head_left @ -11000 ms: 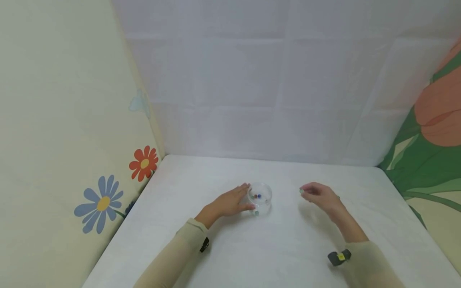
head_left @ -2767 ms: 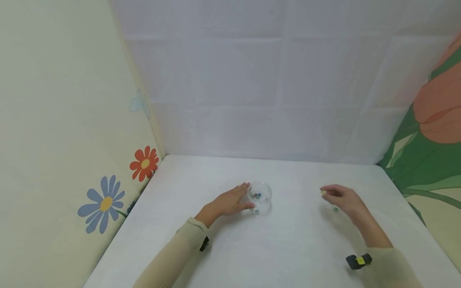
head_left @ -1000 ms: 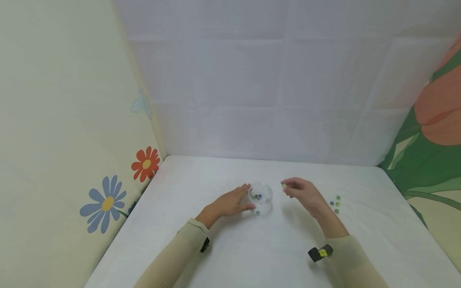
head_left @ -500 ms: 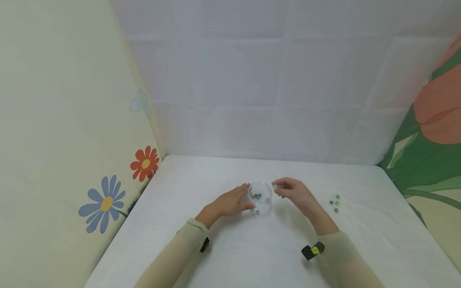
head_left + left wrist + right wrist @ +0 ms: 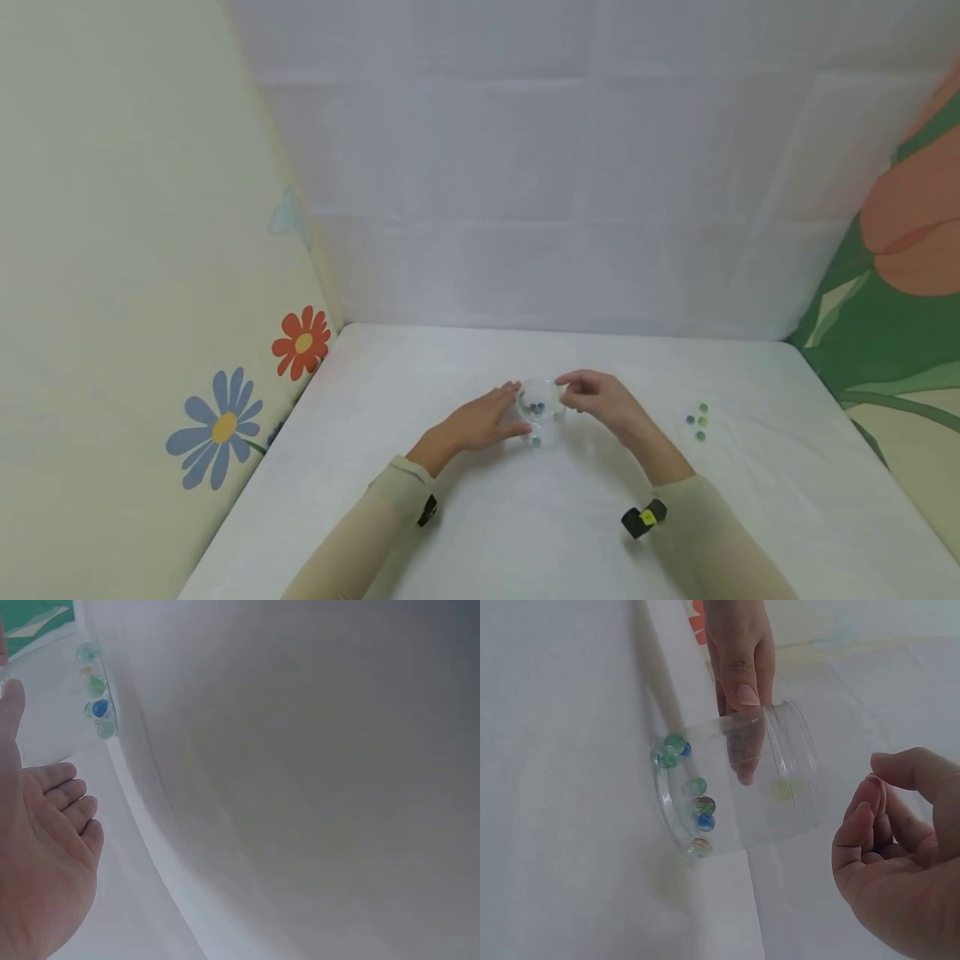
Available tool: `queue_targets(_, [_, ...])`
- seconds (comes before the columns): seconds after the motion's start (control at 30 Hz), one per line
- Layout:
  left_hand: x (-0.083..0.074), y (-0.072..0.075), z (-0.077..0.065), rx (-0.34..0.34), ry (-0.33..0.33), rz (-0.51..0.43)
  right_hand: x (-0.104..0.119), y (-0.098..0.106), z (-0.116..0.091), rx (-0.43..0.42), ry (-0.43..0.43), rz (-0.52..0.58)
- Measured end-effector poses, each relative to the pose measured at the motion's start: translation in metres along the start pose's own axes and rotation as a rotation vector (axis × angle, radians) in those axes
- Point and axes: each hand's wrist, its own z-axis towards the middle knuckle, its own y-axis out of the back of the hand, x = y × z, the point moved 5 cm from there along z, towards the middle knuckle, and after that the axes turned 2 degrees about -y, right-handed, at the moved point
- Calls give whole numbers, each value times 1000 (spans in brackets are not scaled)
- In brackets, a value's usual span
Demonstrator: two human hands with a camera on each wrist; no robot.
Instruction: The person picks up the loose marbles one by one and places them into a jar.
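Note:
A clear plastic jar (image 5: 542, 417) stands upright on the white-covered table, with several glass marbles (image 5: 697, 802) at its bottom. My left hand (image 5: 476, 422) holds it from the left, thumb on the near side and fingers on the far side. Just inside the mouth, in the right wrist view, a blurred yellow-green marble (image 5: 784, 787) is in mid-air. My right hand (image 5: 603, 400) is at the right of the jar's rim; its thumb and bent fingers hold nothing. The left wrist view shows the jar's base with green and blue marbles (image 5: 100, 707).
Several loose marbles, green, blue and yellow-green (image 5: 702, 422), lie on the white tabletop (image 5: 525, 533) right of the right hand. A white sheet (image 5: 480, 167) hangs behind the table. Flower-patterned panels stand at the left (image 5: 112, 250) and right (image 5: 915, 333).
My right hand has moved left from the loose marbles to the jar's rim and let go of the yellow-green marble, now inside the mouth. The left hand stays on the jar.

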Motion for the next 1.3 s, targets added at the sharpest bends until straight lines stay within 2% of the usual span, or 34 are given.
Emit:
queue_targets(0.53, [-3,2,-2,10,13,-11,1,4,-3,5,-8,-11])
queue_targets(0.73, [-2,2,-1,10,15,-25,-2,13,-6,-8,-27,-48])
queue_targets(1.07, [2,-1,2,3,1,12,-16,32,-12,-22,-78,-52])
queue_targets(1.3, [3,-3,5,-1,-9,12,-25,46,-22,-11,-54,-168])
